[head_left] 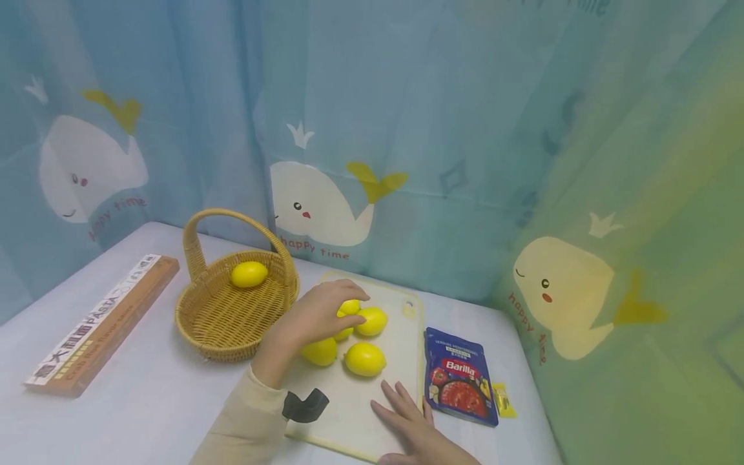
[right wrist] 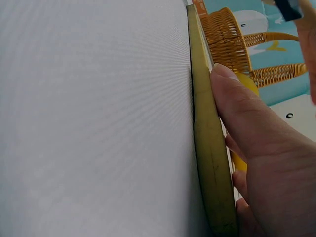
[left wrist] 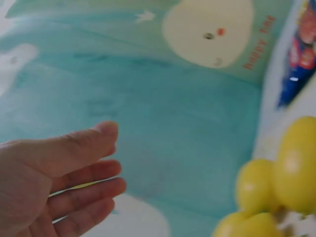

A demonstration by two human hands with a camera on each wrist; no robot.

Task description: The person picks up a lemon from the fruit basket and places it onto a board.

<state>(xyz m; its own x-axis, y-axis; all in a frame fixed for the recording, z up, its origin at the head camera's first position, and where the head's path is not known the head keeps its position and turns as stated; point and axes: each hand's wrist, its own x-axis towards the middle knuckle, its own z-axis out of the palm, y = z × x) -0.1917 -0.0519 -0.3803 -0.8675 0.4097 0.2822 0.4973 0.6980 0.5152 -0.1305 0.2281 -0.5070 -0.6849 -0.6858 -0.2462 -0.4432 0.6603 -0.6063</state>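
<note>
Several yellow lemons (head_left: 365, 360) lie grouped on a pale cutting board (head_left: 354, 413). Above the far lemons hovers my left hand (head_left: 314, 315), partly covering them in the head view. The left wrist view shows that hand (left wrist: 64, 185) with bent, relaxed fingers and nothing between them; lemons (left wrist: 301, 165) sit apart from it at the right. My right hand (head_left: 415, 429) rests on the board's near right part with its fingers spread. In the right wrist view its thumb (right wrist: 247, 116) lies along the board's yellowish edge (right wrist: 207, 138).
Left of the board stands a wicker basket (head_left: 215, 352) with a tall handle and one lemon (head_left: 248, 274) inside. A long pasta box (head_left: 104, 323) lies farther left. On the right are a blue Barilla pouch (head_left: 459, 378) and a small yellow packet (head_left: 504, 400). Curtains hang behind.
</note>
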